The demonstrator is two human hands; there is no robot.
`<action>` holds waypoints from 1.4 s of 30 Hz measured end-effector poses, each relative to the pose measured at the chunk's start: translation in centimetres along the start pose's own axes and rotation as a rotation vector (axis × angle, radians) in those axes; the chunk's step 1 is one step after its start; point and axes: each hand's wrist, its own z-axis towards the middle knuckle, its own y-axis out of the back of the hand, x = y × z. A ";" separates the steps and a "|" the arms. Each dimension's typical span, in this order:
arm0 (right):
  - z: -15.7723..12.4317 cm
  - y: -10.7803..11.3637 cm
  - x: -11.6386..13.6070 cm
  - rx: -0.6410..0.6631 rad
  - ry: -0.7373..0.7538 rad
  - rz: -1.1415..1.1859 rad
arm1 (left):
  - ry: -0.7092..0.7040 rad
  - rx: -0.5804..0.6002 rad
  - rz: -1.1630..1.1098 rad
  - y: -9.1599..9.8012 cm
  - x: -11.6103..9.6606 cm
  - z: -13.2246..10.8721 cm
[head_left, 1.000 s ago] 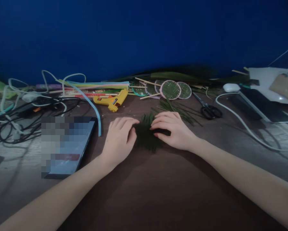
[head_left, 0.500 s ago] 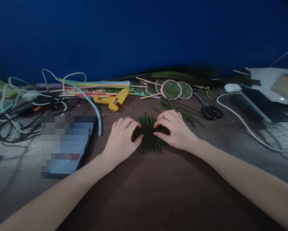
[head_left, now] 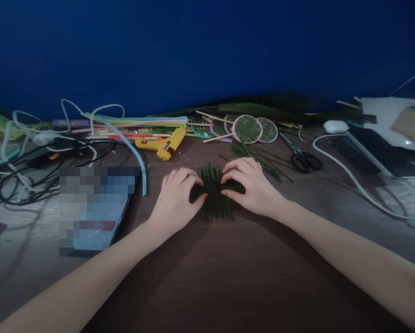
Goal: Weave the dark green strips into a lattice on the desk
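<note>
A dark green woven mat of leaf strips (head_left: 214, 203) lies on the brown table (head_left: 228, 277) between my hands. My left hand (head_left: 176, 199) pinches its left edge with thumb and curled fingers. My right hand (head_left: 252, 187) grips its right side, fingers curled over the top and thumb pressed underneath. Both hands rest low on the table, almost touching across the mat.
A tablet (head_left: 96, 208) lies left of my hands. A yellow glue gun (head_left: 162, 144), paper strips and tangled cables (head_left: 37, 162) are behind it. Round woven discs (head_left: 247, 129), loose green strips (head_left: 259, 159), black scissors (head_left: 302, 157) and a white cable (head_left: 353, 178) sit behind and right.
A second ago my fingers lay flatter over the mat; both hands have since closed on its edges and shifted slightly. Little differs from half a second ago.
</note>
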 end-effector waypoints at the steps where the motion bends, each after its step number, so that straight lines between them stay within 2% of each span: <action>1: 0.0 0.0 0.0 0.001 0.001 0.001 | 0.005 -0.002 -0.002 0.0 0.0 0.0; 27: 0.1 0.0 0.0 0.034 -0.004 0.021 | 0.055 0.028 -0.050 0.1 -0.2 0.0; 34: 0.0 -0.2 0.0 0.020 -0.046 0.047 | 0.082 -0.013 -0.059 -0.1 -0.1 -0.1; 42: 0.0 -0.1 0.0 0.044 -0.049 0.031 | 0.085 -0.006 -0.055 -0.2 0.0 -0.1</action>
